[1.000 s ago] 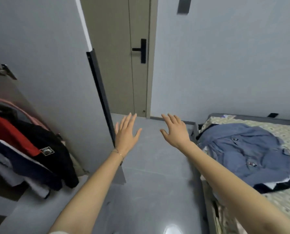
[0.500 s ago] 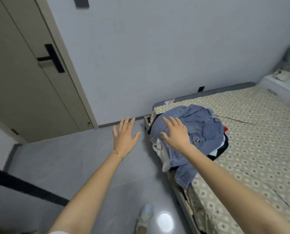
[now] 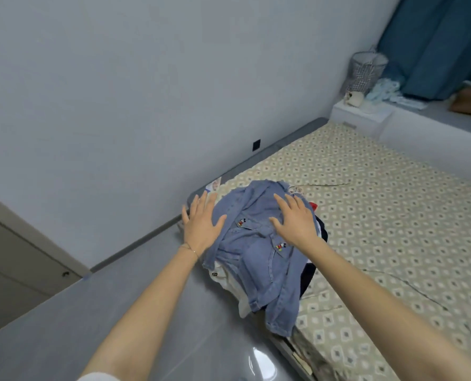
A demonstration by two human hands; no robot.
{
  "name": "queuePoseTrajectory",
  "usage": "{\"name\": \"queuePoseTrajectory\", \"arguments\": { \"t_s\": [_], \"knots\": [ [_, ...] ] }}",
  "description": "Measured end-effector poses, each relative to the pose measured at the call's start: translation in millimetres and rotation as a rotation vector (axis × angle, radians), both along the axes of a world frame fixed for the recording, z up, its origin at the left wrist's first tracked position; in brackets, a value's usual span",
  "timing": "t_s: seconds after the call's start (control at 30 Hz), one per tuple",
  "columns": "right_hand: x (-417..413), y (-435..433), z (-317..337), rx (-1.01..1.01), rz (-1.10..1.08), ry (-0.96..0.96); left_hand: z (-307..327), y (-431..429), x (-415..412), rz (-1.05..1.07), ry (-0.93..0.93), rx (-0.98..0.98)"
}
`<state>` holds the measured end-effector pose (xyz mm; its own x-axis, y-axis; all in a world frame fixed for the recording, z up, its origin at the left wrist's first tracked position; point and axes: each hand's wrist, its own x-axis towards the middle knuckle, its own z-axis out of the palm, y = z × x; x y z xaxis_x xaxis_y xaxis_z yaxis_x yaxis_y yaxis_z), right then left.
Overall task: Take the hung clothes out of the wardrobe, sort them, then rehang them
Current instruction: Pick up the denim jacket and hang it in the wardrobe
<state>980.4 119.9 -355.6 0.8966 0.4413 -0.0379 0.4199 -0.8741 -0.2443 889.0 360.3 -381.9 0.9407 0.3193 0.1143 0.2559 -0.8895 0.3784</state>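
A blue denim jacket (image 3: pixel 259 259) lies on top of a pile of clothes at the corner of the bed (image 3: pixel 380 215); white, black and red garments show under it. My left hand (image 3: pixel 201 225) is stretched out with straight, spread fingers over the pile's left edge. My right hand (image 3: pixel 294 218) is spread flat over the jacket's upper right part. Neither hand holds anything. Whether they touch the cloth I cannot tell. The wardrobe is out of view.
The bed has a patterned beige sheet and runs along the white wall. A white nightstand (image 3: pixel 360 114) with a mesh basket (image 3: pixel 366 70) stands at the far end, next to a teal curtain (image 3: pixel 443 45). Grey floor (image 3: pixel 119 298) lies to the left; a door (image 3: pixel 14 257) is at far left.
The view has swung right from the wardrobe and door to the bed. Both open hands have come over the clothes pile, the left one now reaching its edge.
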Motion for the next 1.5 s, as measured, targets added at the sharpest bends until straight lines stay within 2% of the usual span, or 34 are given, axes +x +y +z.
{"name": "queuePoseTrajectory", "arguments": {
  "t_s": [0.4, 0.73, 1.0, 1.33, 1.5],
  "knots": [
    [115.0, -17.2, -47.8, -0.064, -0.146, 0.095, -37.3, -10.0, 144.1, -0.154, 0.000, -0.022],
    [220.8, -20.0, -88.5, -0.101, -0.164, 0.240, -80.0, -23.6, 259.0, -0.172, 0.131, -0.014],
    [275.0, -27.0, -120.8, -0.095, -0.207, 0.327, -114.5, -30.8, 326.9, -0.205, 0.251, 0.006],
    [338.9, -13.4, -195.0, -0.050, -0.404, 0.436, -193.4, -22.4, 432.7, -0.389, 0.427, 0.009],
    [366.0, -9.4, -247.8, -0.016, -0.546, 0.511, -244.9, -20.6, 492.8, -0.368, 0.512, -0.146]
  ]
}}
